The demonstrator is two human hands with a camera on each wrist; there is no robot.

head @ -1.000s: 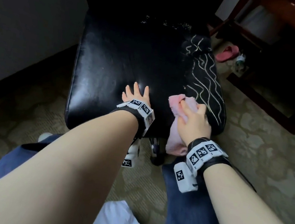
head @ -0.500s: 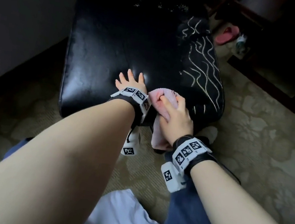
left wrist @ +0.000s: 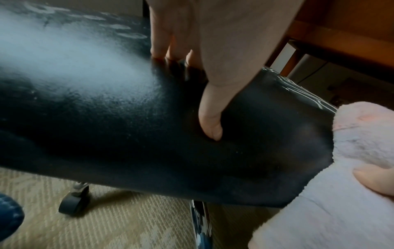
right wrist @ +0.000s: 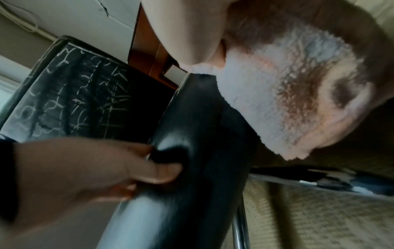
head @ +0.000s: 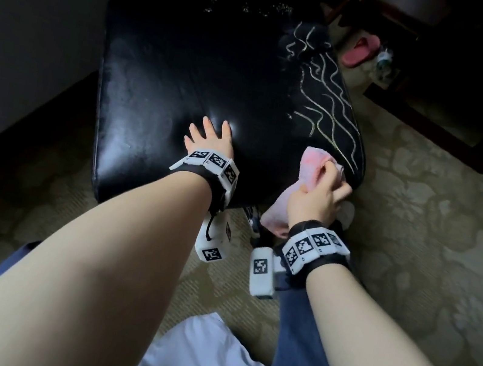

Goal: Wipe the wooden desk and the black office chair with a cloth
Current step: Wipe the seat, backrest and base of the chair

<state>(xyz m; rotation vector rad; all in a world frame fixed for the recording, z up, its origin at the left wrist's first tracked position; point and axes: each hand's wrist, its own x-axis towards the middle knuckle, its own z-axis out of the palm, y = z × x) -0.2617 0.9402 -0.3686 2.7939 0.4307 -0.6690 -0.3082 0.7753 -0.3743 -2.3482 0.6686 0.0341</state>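
The black office chair fills the middle of the head view, its glossy seat marked with pale wavy scribbles toward 1 o'clock. The left hand lies flat on the seat near its front edge, fingers spread and straight, thumb pressing the leather, holding nothing. At 3 o'clock from it, apart from it, the right hand has its fingers curled round a pink cloth, pressing it against the seat's front right corner; the cloth's loose end hangs below the edge. The patterned carpet lies under the chair, and a caster shows in the left wrist view. A pink slipper lies at 1 o'clock beside the wooden desk's leg
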